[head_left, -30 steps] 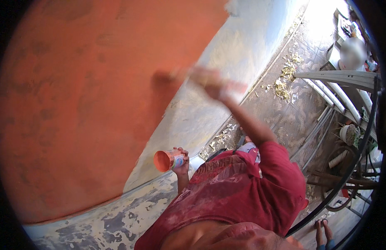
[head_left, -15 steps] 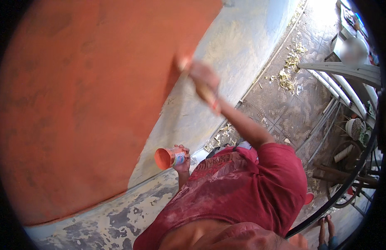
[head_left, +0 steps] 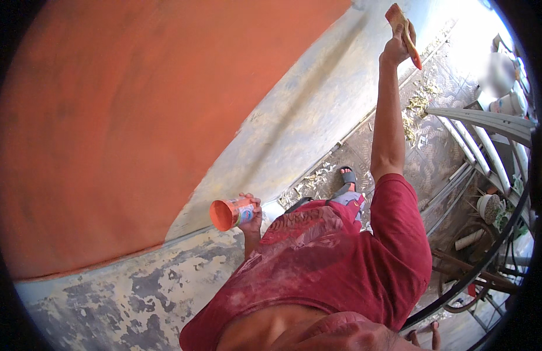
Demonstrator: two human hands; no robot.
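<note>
My left hand (head_left: 254, 217) is wrapped round an orange-coated cup of paint (head_left: 225, 214) with a printed label, held tilted with its mouth toward the wall. High at the upper right, my right arm is stretched out and my right hand (head_left: 396, 50) grips a paintbrush (head_left: 395, 17). Its wide bristle end points up, and the handle tip is stained orange. The brush is apart from the orange-painted wall (head_left: 124, 128). Between the orange and the floor runs a slanting pale strip of wall (head_left: 294, 123), with a shadow across it.
Peeling grey and cream wall (head_left: 148, 289) lies at lower left. Dry scraps (head_left: 420, 102) litter the patterned floor (head_left: 393, 137). To the right are a white frame (head_left: 481, 120), a potted plant (head_left: 489, 207), a wheel and a dark curved bar (head_left: 487, 257). A blurred-out shape appears at upper right.
My right hand has swung up and right with the paintbrush, away from the edge of the orange paint. The cup in my left hand has shifted slightly up and left. A sandalled foot now shows.
</note>
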